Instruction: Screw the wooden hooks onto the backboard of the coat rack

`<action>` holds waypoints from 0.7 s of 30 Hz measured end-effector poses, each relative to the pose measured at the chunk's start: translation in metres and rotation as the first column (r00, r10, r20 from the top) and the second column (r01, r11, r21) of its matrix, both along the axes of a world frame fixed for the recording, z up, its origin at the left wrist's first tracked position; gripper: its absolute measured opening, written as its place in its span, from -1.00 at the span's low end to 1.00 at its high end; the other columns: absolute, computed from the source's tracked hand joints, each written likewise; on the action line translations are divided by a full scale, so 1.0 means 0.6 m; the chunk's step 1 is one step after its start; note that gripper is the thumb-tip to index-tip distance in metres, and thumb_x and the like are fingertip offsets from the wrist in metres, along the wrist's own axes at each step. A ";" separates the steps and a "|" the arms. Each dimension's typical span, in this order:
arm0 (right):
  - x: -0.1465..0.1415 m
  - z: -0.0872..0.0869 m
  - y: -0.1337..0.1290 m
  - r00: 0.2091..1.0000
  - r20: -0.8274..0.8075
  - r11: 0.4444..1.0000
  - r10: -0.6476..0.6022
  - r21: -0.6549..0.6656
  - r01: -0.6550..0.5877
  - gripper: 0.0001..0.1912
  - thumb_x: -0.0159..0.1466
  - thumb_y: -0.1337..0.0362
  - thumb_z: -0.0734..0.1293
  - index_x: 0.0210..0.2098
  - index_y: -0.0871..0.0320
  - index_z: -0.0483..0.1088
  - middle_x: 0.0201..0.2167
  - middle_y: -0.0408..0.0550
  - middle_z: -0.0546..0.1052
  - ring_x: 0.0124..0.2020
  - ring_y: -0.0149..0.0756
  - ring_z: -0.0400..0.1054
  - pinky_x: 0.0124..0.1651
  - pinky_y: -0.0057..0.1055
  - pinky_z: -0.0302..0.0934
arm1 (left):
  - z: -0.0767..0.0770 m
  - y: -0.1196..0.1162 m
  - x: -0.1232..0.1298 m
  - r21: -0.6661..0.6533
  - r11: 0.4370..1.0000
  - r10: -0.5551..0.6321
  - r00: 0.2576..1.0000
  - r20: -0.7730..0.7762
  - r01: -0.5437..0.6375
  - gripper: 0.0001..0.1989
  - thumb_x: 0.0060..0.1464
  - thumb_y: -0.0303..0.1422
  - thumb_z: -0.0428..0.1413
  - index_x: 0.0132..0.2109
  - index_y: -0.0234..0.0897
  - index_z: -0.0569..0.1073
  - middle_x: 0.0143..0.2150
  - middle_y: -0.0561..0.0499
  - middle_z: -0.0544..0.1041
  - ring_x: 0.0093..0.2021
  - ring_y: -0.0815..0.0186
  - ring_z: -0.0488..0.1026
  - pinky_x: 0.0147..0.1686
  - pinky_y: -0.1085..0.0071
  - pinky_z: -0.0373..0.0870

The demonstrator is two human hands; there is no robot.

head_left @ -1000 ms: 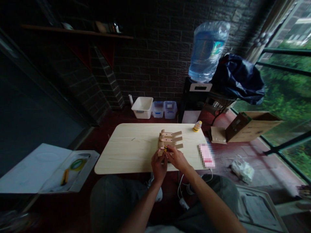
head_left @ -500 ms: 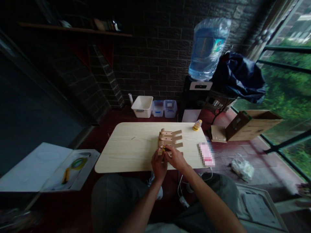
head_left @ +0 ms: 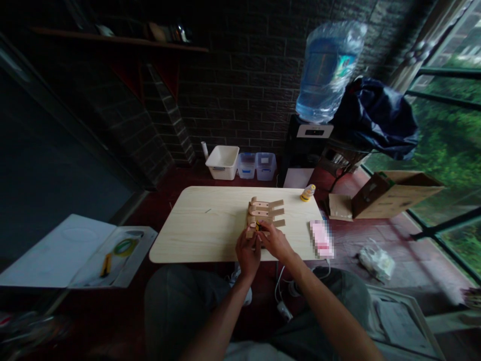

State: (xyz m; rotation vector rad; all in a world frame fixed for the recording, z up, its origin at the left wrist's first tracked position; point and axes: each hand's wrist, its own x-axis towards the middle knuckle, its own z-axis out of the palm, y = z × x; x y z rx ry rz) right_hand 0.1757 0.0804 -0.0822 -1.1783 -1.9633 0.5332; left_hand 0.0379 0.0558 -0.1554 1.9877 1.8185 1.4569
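Observation:
A tan piece with several curled strips [head_left: 267, 212], wooden or cardboard in look, lies on the pale table [head_left: 199, 230]. Its upper strips carry pinkish bands with small dark dots. My left hand [head_left: 248, 255] has its fingers closed on the near left end of this piece. Coming in from the right, my right hand [head_left: 277, 242] pinches a small yellow-and-black object [head_left: 258, 226] against the nearest strip. What kind of object it is cannot be made out, and my fingers hide part of the strip below it.
A clear bottle with yellow ends [head_left: 307, 193] stands at the table's far right corner. A pink, blurred-out item [head_left: 321, 237] lies by the right edge, with a white cable below. A thin dark stick [head_left: 208, 210] lies on the left half. An open white case [head_left: 112, 255] sits at left.
The whole view has shifted slightly, so the table appears a little higher and further right. Both hands stay at the near end of the tan piece, with the yellow-and-black object still between the fingers.

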 end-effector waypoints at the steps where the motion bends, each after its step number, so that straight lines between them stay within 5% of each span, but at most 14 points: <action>1: 0.000 -0.003 0.000 1.000 -0.006 1.000 -0.006 0.001 0.006 -0.61 0.38 0.22 0.30 0.19 0.00 0.30 0.04 0.01 0.57 -0.03 -0.14 0.55 -0.01 -0.17 0.46 | 0.001 0.000 0.000 -0.005 1.000 0.002 1.000 -0.003 -0.002 -0.71 0.26 -0.27 0.07 0.07 -0.11 0.54 0.25 -0.13 0.44 0.26 0.05 0.35 0.20 -0.02 0.36; 13: -0.009 -0.010 -0.006 0.997 -0.061 0.997 -0.043 0.060 0.047 -0.62 0.38 0.22 0.30 0.17 0.02 0.34 0.01 0.03 0.57 -0.03 -0.18 0.54 0.02 -0.21 0.46 | 0.001 0.000 0.001 -0.004 1.000 0.011 1.000 0.014 -0.011 -0.73 0.27 -0.28 0.06 0.04 -0.11 0.56 0.26 -0.12 0.43 0.25 0.07 0.37 0.20 -0.04 0.36; 21: -0.013 0.022 -0.009 0.999 0.037 0.999 0.033 0.037 -0.034 -0.55 0.39 0.28 0.27 0.26 -0.04 0.27 0.07 0.00 0.53 0.02 -0.19 0.50 0.04 -0.25 0.43 | -0.002 0.003 0.002 0.019 0.999 0.027 0.999 0.020 -0.028 -0.71 0.26 -0.28 0.05 0.06 -0.11 0.54 0.21 -0.12 0.48 0.24 0.07 0.37 0.20 -0.04 0.36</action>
